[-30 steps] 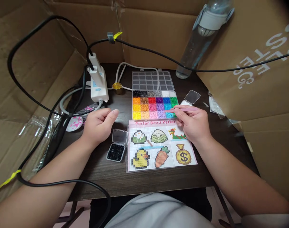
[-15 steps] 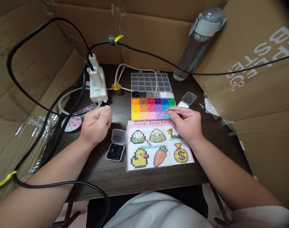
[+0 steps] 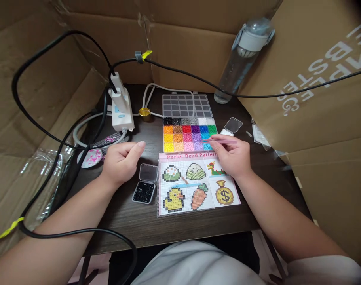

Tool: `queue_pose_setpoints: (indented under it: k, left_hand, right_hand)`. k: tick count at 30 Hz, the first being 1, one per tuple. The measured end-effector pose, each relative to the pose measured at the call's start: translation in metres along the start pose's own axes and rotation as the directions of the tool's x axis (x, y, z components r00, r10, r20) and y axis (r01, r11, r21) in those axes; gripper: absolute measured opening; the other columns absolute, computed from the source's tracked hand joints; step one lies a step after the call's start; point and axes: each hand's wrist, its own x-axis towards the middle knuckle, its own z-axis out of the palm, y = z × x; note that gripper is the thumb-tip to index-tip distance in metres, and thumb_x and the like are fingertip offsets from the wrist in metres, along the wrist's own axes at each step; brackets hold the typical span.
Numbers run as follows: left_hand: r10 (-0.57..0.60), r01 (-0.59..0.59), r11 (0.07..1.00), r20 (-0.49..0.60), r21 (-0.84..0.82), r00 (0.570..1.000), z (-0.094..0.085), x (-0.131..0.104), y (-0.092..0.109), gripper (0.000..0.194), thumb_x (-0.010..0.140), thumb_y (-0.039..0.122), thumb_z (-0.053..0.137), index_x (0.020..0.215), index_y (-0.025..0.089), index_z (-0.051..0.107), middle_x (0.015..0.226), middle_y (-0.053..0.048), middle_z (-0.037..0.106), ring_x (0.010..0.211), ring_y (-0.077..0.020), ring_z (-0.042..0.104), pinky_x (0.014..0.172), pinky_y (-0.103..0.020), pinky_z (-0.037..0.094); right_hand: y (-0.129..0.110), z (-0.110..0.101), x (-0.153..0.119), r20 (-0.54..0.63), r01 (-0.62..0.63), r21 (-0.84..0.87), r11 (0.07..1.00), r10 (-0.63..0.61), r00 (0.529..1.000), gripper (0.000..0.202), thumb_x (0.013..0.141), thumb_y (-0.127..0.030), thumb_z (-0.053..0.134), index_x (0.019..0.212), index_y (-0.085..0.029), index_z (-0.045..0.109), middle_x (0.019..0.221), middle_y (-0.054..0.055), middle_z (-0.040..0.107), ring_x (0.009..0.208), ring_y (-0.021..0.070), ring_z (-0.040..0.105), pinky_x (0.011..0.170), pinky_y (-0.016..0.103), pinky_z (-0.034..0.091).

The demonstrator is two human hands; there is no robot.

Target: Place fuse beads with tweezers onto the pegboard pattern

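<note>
My right hand (image 3: 233, 156) pinches pink tweezers (image 3: 223, 141), their tips pointing left over the purple and blue compartments of the bead box (image 3: 187, 134). Small beads sorted by colour fill this box, whose clear lid (image 3: 177, 103) lies folded back. Below it lies the Perler bead pattern sheet (image 3: 185, 170) with a duck, a carrot, a money bag and other pixel pictures, partly under a clear pegboard. My left hand (image 3: 122, 161) is a closed fist, thumb on top, above the table left of the sheet; nothing shows in it. Near it stands a small open case of black beads (image 3: 143, 192).
Behind the left hand are a white power strip (image 3: 121, 109) and looping black cables (image 3: 17, 87). A gold cup (image 3: 144, 114) sits near the bead box. A water bottle (image 3: 240, 59) leans at the back right. Another small open case (image 3: 233, 125) lies right. Cardboard walls surround the table.
My left fist has turned and shifted slightly right and down, its thumb now pointing right. My right hand stays over the box with the tweezers. The camera view has shifted a little.
</note>
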Motion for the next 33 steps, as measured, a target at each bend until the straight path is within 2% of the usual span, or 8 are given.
queue_pose_setpoints:
  k: [2, 4, 9, 13, 16, 23, 28, 33]
  left_hand:
    - [-0.022, 0.021, 1.000, 0.052, 0.012, 0.998, -0.002, -0.001, 0.003, 0.050, 0.088, 0.036, 0.051, 0.045, 0.020, 0.030, 0.043, 0.004, 0.031, 0.042, -0.0087, 0.030, 0.043, -0.026, 0.024]
    - [-0.023, 0.021, 0.999, 0.057, 0.042, 0.998, -0.003, -0.001, 0.006, 0.049, 0.088, 0.036, 0.050, 0.046, 0.020, 0.030, 0.044, 0.004, 0.030, 0.042, -0.0086, 0.029, 0.043, -0.026, 0.024]
    - [0.016, -0.019, 0.997, 0.050, 0.068, 0.999, -0.004, 0.000, 0.007, 0.047, 0.087, 0.037, 0.047, 0.050, 0.021, 0.023, 0.048, 0.005, 0.022, 0.044, -0.0079, 0.024, 0.044, -0.026, 0.020]
    - [0.016, -0.021, 0.996, 0.060, 0.088, 0.998, -0.004, -0.001, 0.005, 0.046, 0.088, 0.037, 0.045, 0.053, 0.021, 0.021, 0.051, 0.005, 0.019, 0.046, -0.0078, 0.023, 0.045, -0.026, 0.019]
    - [-0.004, -0.002, 0.996, 0.068, 0.090, 0.998, -0.003, -0.002, 0.005, 0.046, 0.088, 0.038, 0.044, 0.053, 0.021, 0.020, 0.051, 0.005, 0.019, 0.046, -0.0080, 0.023, 0.045, -0.026, 0.019]
    - [-0.018, 0.011, 0.995, 0.069, 0.100, 0.997, -0.002, -0.002, 0.005, 0.045, 0.088, 0.038, 0.045, 0.053, 0.021, 0.021, 0.051, 0.004, 0.020, 0.047, -0.0083, 0.024, 0.045, -0.026, 0.020]
    - [-0.004, -0.005, 0.994, 0.081, 0.110, 0.997, -0.001, -0.001, 0.006, 0.046, 0.087, 0.036, 0.046, 0.052, 0.020, 0.021, 0.049, 0.005, 0.021, 0.046, -0.0078, 0.024, 0.044, -0.026, 0.020]
    - [0.009, -0.017, 0.994, 0.073, 0.104, 0.997, 0.000, -0.002, 0.008, 0.046, 0.087, 0.035, 0.048, 0.052, 0.020, 0.021, 0.049, 0.005, 0.021, 0.045, -0.0075, 0.024, 0.044, -0.025, 0.019]
  right_hand:
    - [0.002, 0.002, -0.001, -0.003, -0.002, 0.012, 1.000, 0.002, 1.000, 0.017, 0.078, -0.025, 0.073, 0.091, -0.016, 0.076, 0.087, 0.009, 0.078, 0.080, 0.0220, 0.074, 0.074, 0.038, 0.061]
    - [0.000, 0.005, 0.000, 0.015, 0.005, 0.012, 1.000, -0.005, 1.000, 0.017, 0.079, -0.026, 0.072, 0.091, -0.016, 0.076, 0.088, 0.009, 0.078, 0.080, 0.0224, 0.074, 0.075, 0.039, 0.060]
    - [-0.020, 0.014, 0.006, 0.160, 0.072, -0.024, 0.997, -0.067, 0.985, 0.013, 0.082, -0.026, 0.067, 0.087, -0.018, 0.077, 0.089, 0.009, 0.078, 0.082, 0.0218, 0.073, 0.078, 0.040, 0.060]
    - [-0.034, 0.032, 0.013, 0.254, 0.044, -0.025, 0.999, -0.036, 0.967, 0.013, 0.080, -0.027, 0.068, 0.083, -0.017, 0.077, 0.086, 0.009, 0.078, 0.078, 0.0220, 0.073, 0.072, 0.039, 0.060]
    - [-0.035, 0.048, 0.018, 0.297, 0.007, 0.015, 1.000, -0.011, 0.955, 0.013, 0.079, -0.027, 0.069, 0.083, -0.017, 0.076, 0.084, 0.009, 0.078, 0.078, 0.0217, 0.073, 0.072, 0.039, 0.060]
    - [-0.023, 0.068, 0.017, 0.293, -0.081, 0.099, 0.992, 0.049, 0.955, 0.013, 0.081, -0.028, 0.068, 0.083, -0.018, 0.075, 0.085, 0.009, 0.078, 0.077, 0.0202, 0.072, 0.071, 0.038, 0.060]
    - [-0.021, 0.067, 0.007, 0.292, -0.078, 0.144, 0.986, 0.032, 0.956, 0.011, 0.081, -0.026, 0.067, 0.082, -0.019, 0.075, 0.084, 0.008, 0.078, 0.076, 0.0191, 0.072, 0.071, 0.036, 0.061]
    - [-0.019, 0.061, 0.007, 0.254, -0.132, 0.114, 0.985, 0.099, 0.962, 0.015, 0.083, -0.028, 0.067, 0.087, -0.016, 0.076, 0.077, 0.007, 0.074, 0.071, 0.0178, 0.069, 0.060, 0.032, 0.058]
